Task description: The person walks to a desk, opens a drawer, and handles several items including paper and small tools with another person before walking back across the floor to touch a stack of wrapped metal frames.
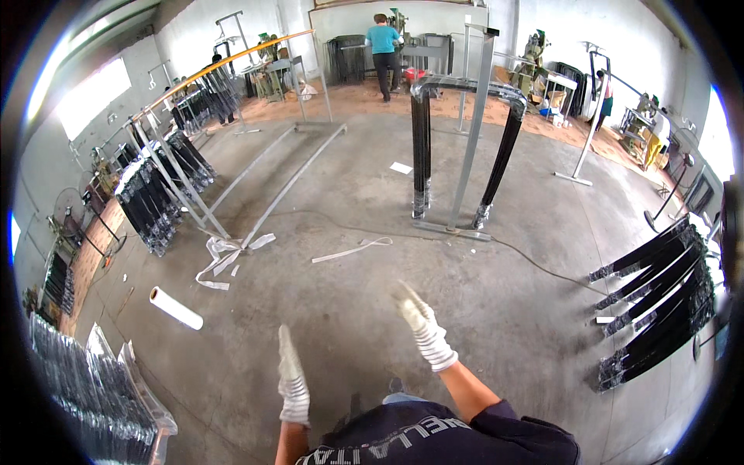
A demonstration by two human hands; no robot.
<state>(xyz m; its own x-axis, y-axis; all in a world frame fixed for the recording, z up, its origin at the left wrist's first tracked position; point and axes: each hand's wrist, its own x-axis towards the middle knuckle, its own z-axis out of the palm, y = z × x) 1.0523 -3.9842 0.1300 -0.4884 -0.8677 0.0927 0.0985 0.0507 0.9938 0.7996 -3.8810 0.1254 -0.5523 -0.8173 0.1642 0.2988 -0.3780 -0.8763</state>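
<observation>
My left hand (292, 380) and my right hand (423, 329), both in white striped gloves, are held out in front of me above the concrete floor. Neither holds anything. The left fingers are stretched out straight; the right ones, slightly blurred, point up and to the left. Farther off, a long black bundle wrapped in clear film (421, 147) hangs bent over a grey metal stand (470, 132), an end down on each side. A white roll, apparently of wrapping film (177, 308), lies on the floor to the left of my left hand.
White strips (221, 256) lie by a long metal rack (298, 167) hung with wrapped black bundles. More wrapped bundles are at lower left (93, 395) and right (659, 298). A cable (535, 263) crosses the floor. A person in a teal shirt (382, 39) stands at the back.
</observation>
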